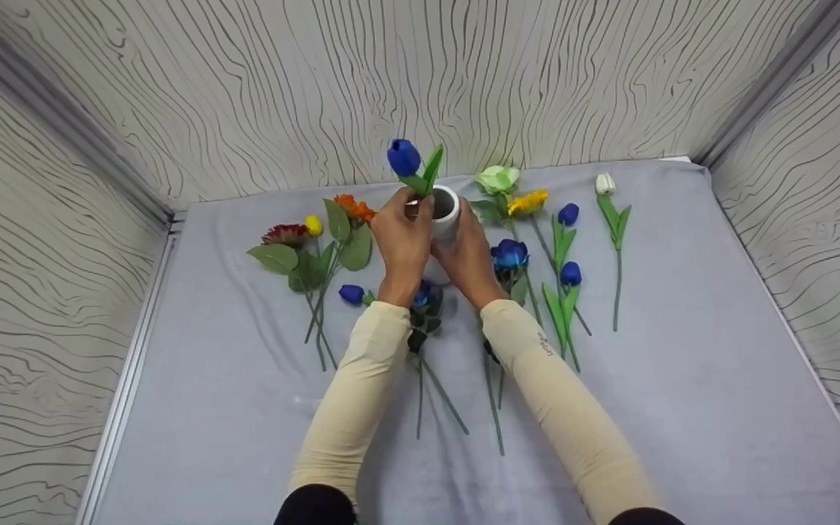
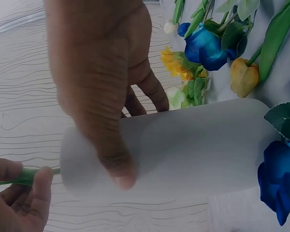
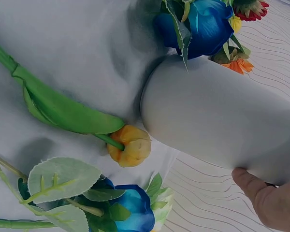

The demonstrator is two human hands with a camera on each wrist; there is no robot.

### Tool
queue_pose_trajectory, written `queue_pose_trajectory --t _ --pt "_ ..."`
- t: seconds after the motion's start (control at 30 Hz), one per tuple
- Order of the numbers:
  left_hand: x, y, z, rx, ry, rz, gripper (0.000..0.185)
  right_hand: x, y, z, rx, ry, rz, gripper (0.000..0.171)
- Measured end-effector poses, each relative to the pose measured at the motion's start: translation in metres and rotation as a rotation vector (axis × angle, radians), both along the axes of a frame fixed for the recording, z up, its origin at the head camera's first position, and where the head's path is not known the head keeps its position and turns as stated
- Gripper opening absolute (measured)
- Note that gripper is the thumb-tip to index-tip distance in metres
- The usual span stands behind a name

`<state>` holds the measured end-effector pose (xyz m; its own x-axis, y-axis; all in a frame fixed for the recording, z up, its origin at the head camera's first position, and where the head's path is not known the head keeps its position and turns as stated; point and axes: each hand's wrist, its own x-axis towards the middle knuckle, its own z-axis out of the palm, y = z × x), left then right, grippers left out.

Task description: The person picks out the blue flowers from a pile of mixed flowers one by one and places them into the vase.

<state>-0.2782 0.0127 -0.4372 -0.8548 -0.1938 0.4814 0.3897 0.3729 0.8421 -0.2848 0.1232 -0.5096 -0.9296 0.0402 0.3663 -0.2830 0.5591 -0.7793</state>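
Observation:
A white cylindrical vase [image 1: 446, 233] stands upright at the back middle of the cloth. My right hand [image 1: 471, 255] grips its upper part, the thumb across the near side. Just left of the rim, my left hand [image 1: 404, 239] pinches the green stem of a blue tulip [image 1: 404, 157], whose bloom and leaf rise above the fingers. In the left wrist view, the stem [image 2: 56, 171] reaches the vase's mouth; its lower end is hidden. Blue roses [image 3: 203, 29] and a yellow tulip [image 3: 129, 146] lie close to the vase's base.
Left of the vase lie a dark red flower [image 1: 286, 234], an orange flower [image 1: 354, 208] and a small yellow one [image 1: 313, 225]. To the right are a pale green rose [image 1: 497, 179], a sunflower [image 1: 528, 203], blue tulips [image 1: 570, 273] and a white tulip [image 1: 605, 184]. Patterned panels [image 1: 420, 87] enclose the table.

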Motion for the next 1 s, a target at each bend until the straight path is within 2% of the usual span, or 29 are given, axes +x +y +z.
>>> queue_pose_trajectory --t 0.17,0.37,0.67,0.8,1.0 --pt "-0.004 0.002 -0.005 -0.009 -0.016 0.025 0.013 0.001 -0.002 -0.001 0.022 0.014 -0.008 0.074" --pt "-0.007 0.003 -0.008 -0.031 -0.078 0.063 0.015 0.002 -0.003 -0.002 0.029 0.013 -0.017 0.074" --pt "-0.011 0.003 -0.010 -0.151 -0.112 0.145 0.016 0.004 -0.004 -0.002 0.026 0.005 -0.044 0.076" --pt "-0.011 0.003 -0.013 -0.189 -0.128 0.158 0.015 0.005 -0.004 -0.002 0.040 -0.014 -0.052 0.077" --pt "-0.013 0.002 -0.016 -0.193 -0.141 0.152 0.013 0.004 -0.003 0.000 0.030 -0.038 -0.062 0.079"
